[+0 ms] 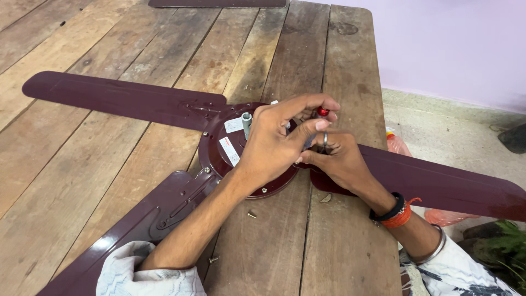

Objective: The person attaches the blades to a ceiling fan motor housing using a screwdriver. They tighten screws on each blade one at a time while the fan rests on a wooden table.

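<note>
A maroon ceiling fan lies on a wooden plank table [109, 181], its round motor housing [216, 148] in the middle with a grey shaft [246, 121] sticking up. My left hand [274, 142] rests over the motor and pinches a small tool with a red tip [323, 112]. Just to its right, my right hand [337, 159] has its fingers curled at the joint where the right blade [449, 183] meets the motor. What it grips is hidden.
Two more blades reach out to the upper left [109, 96] and lower left [137, 230]. Loose screws [251, 215] lie on the table near my forearm. The table's right edge drops to a floor with an orange plastic bag [397, 143] and plants [501, 246].
</note>
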